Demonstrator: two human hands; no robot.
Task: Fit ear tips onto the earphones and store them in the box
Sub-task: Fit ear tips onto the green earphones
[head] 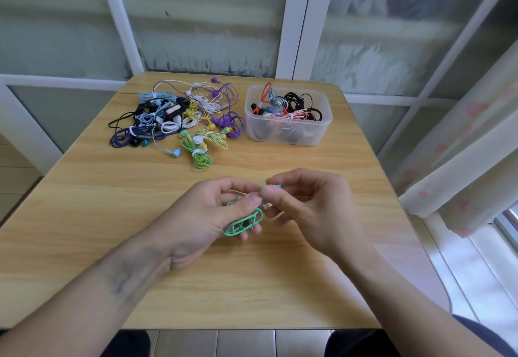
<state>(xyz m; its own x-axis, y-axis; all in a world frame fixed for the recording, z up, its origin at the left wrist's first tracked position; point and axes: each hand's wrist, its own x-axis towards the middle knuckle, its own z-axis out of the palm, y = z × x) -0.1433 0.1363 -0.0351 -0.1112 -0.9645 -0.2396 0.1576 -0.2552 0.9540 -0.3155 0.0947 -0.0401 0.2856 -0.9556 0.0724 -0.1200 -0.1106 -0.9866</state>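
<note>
A coiled green earphone cable (243, 223) lies in my left hand (208, 216), whose fingers curl round the bundle above the middle of the wooden table (112, 216). My right hand (311, 205) pinches the green earbud end (276, 186) between thumb and fingertips, right beside my left thumb. Whether an ear tip is on the bud is hidden by the fingers. A clear plastic box (288, 129) at the back right holds several bundled earphones in red, black and blue.
A heap of tangled earphones (179, 115) in purple, white, blue, yellow and green covers the back left of the table. Frosted window panels with white frames stand behind. A curtain (462, 160) hangs at the right.
</note>
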